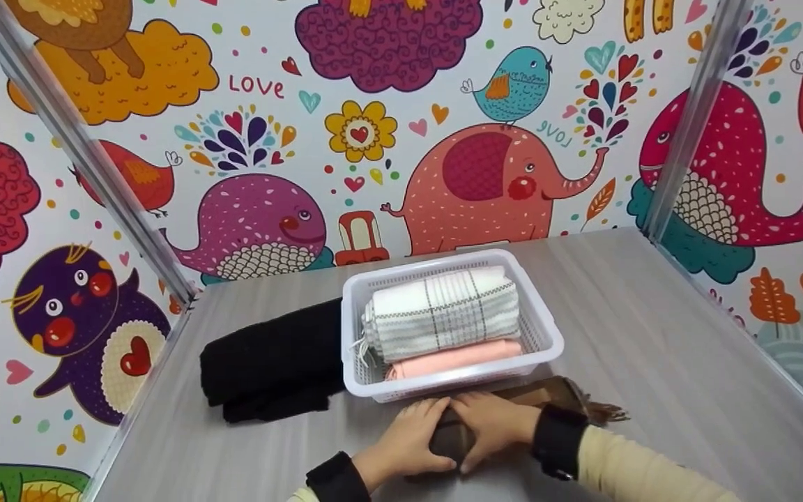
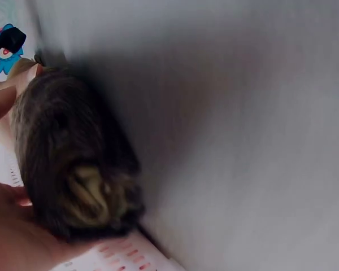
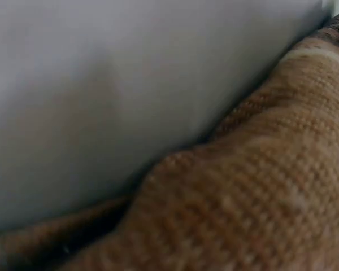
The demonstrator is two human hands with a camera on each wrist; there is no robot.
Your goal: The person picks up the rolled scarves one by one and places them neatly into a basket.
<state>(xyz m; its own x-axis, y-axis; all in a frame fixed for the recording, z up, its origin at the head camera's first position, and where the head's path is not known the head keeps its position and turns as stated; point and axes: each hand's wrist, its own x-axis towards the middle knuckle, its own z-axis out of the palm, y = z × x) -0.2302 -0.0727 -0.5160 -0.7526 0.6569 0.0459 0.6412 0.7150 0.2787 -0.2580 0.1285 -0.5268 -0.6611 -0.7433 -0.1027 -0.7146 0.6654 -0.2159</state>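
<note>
A brown scarf (image 1: 558,392), rolled into a bundle with a fringe at its right end, lies on the table just in front of the basket. My left hand (image 1: 408,439) grips the bundle's left end, thumb on the near side and fingers on the far side. Beside it my right hand (image 1: 495,422) holds the same roll, thumb toward me. In the left wrist view the rolled end of the scarf (image 2: 73,141) shows a spiral of lighter cloth inside. The scarf's coarse brown weave (image 3: 254,197) fills much of the right wrist view; most of the right hand is hidden there.
Behind the hands stands a white plastic basket (image 1: 548,341). Inside are a white checked folded cloth (image 1: 443,310) and a pink cloth (image 1: 457,359). A black folded cloth (image 1: 272,359) lies against the basket's left side. Patterned walls (image 1: 373,174) border the table.
</note>
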